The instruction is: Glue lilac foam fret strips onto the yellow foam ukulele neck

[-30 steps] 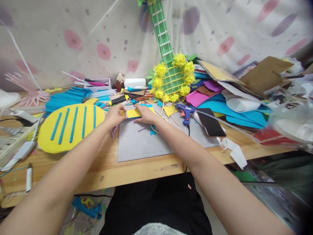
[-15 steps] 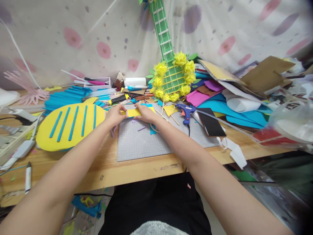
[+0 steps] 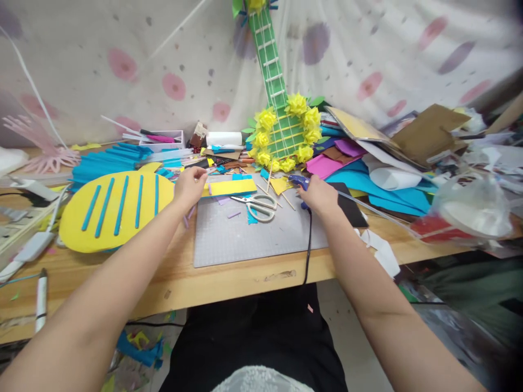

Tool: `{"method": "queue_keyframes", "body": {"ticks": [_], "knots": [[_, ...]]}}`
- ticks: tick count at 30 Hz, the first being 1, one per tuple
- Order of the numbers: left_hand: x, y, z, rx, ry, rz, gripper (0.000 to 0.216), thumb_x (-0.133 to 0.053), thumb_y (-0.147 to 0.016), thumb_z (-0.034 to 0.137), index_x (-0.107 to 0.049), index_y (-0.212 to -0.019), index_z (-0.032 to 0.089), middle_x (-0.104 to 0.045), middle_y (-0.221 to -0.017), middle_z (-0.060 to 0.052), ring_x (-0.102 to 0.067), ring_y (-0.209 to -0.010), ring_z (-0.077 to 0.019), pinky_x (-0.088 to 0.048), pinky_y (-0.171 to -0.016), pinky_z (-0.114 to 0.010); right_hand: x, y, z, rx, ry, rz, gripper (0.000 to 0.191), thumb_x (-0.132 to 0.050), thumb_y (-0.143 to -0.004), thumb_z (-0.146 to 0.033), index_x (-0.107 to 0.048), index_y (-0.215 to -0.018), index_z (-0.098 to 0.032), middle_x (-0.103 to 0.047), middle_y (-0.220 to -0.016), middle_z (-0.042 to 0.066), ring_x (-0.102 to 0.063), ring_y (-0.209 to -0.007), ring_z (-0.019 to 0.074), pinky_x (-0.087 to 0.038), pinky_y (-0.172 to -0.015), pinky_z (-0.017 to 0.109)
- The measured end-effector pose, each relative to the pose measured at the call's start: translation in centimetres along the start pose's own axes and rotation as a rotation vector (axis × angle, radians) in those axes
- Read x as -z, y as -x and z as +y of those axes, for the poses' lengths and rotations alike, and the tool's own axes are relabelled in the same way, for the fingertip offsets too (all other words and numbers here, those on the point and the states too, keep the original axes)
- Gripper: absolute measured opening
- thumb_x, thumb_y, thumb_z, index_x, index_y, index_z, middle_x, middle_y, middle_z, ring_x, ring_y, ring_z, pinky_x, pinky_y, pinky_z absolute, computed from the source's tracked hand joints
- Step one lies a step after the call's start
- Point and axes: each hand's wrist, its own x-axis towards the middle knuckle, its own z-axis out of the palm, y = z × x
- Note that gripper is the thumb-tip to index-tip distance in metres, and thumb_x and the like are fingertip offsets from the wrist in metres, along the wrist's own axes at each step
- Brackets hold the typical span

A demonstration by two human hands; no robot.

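My right hand [image 3: 321, 195] is closed round the blue hot glue gun [image 3: 297, 179], whose black cord hangs over the table edge. My left hand [image 3: 190, 188] has its thumb and fingers pinched together above the left end of a yellow strip with blue edges [image 3: 235, 188]; whatever they hold is too small to make out. That strip runs out from a yellow oval piece with blue bars [image 3: 110, 215]. Just in front of the strip, scissors with pale handles [image 3: 259, 207] lie on the grey cutting mat [image 3: 229, 245].
A green paper guitar with yellow flowers [image 3: 281, 117] leans at the back. Coloured sheets [image 3: 384, 185] pile up on the right, by a dark phone [image 3: 353, 211] and a plastic-covered tub [image 3: 469, 201]. Thin wooden sticks [image 3: 288, 201] lie near the glue gun. A power strip [image 3: 24, 223] sits at left.
My right hand has left the yellow strip, moved right and taken hold of the glue gun. The scissors, hidden before by my arm, now show. My left hand has lifted slightly and moved left.
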Motion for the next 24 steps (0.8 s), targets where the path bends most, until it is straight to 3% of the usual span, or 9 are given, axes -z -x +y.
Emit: {"method": "queue_keyframes", "body": {"ticks": [3,6,11,15,19,24], "knots": [[-0.9,0.6,1.1,0.002,-0.039,-0.003,0.028,-0.043,-0.082,0.033,-0.066,-0.087,0.016,-0.065,-0.091,-0.008,-0.057,-0.087,-0.0208,-0.039,-0.073,-0.029,-0.7,0.2,2.1,-0.051,0.021,-0.067,0.052,-0.049,-0.077,-0.047,-0.045,-0.113,-0.01,-0.06,-0.104,0.021,-0.06,-0.096,0.032,-0.045,-0.076,0.041],[-1.9,1.5,1.8,-0.02,-0.073,-0.044,0.027,-0.045,-0.082,0.034,-0.066,-0.086,0.018,-0.066,-0.087,-0.008,-0.057,-0.084,-0.0214,-0.037,-0.07,-0.029,-1.6,0.1,2.4,-0.06,-0.025,-0.096,0.052,-0.05,-0.077,-0.044,-0.043,-0.113,-0.009,-0.06,-0.1,0.021,-0.06,-0.094,0.0323,-0.045,-0.076,0.042],[-2.6,2.5,1.9,-0.05,-0.081,-0.069,0.028,-0.046,-0.082,0.035,-0.066,-0.084,0.017,-0.065,-0.085,-0.008,-0.056,-0.082,-0.0212,-0.035,-0.067,-0.028,-1.8,0.1,1.3,-0.063,-0.109,-0.003,0.048,-0.052,-0.074,-0.039,-0.04,-0.111,-0.009,-0.062,-0.096,0.021,-0.061,-0.09,0.0317,-0.045,-0.073,0.04],[-1.7,2.2,1.5,-0.025,-0.039,-0.001,0.027,-0.045,-0.082,0.037,-0.065,-0.082,0.018,-0.062,-0.077,-0.005,-0.054,-0.074,-0.0182,-0.034,-0.063,-0.027,-0.8,0.7,0.7,-0.063,-0.213,0.116,0.046,-0.053,-0.072,-0.044,-0.042,-0.104,-0.013,-0.063,-0.092,0.016,-0.06,-0.088,0.0303,-0.044,-0.072,0.039],[0.2,1.1,0.5,0.101,-0.014,0.063,0.024,-0.048,-0.079,0.037,-0.062,-0.086,0.019,-0.058,-0.069,-0.002,-0.053,-0.067,-0.0161,-0.033,-0.057,-0.026,0.2,0.8,0.2,-0.092,-0.301,0.176,0.047,-0.055,-0.067,-0.044,-0.043,-0.102,-0.015,-0.062,-0.093,0.013,-0.06,-0.088,0.0292,-0.044,-0.074,0.039],[2.1,0.0,-0.5,0.257,-0.167,-0.017,0.021,-0.051,-0.075,0.031,-0.062,-0.088,0.019,-0.064,-0.082,-0.005,-0.057,-0.075,-0.0192,-0.038,-0.061,-0.028,0.5,0.7,-1.5,-0.036,-0.423,0.159,0.044,-0.054,-0.065,-0.039,-0.048,-0.102,-0.017,-0.063,-0.098,0.011,-0.06,-0.093,0.0273,-0.044,-0.079,0.038]]}}
